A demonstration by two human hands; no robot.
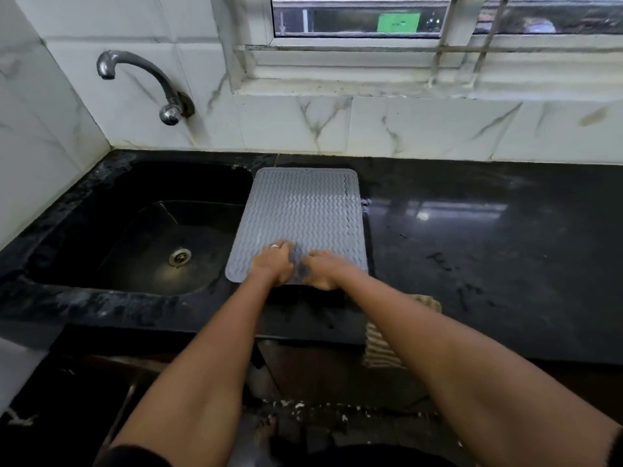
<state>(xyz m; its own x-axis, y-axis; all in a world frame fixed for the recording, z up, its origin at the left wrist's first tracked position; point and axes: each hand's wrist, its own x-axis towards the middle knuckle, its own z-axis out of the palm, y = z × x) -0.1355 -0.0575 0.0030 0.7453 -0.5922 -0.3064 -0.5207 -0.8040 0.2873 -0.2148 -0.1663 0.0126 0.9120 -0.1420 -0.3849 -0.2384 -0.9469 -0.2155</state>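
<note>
Left hand (273,264) and right hand (325,269) are gripping the near edge of the grey mat (303,210); fingers are curling round it. The grey mat is lying beside the sink (135,237).

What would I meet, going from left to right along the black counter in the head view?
Sink, grey ribbed mat, striped cloth hanging over the front edge. The left hand and right hand grip the mat's near edge, so I leave them out of the order.
</note>
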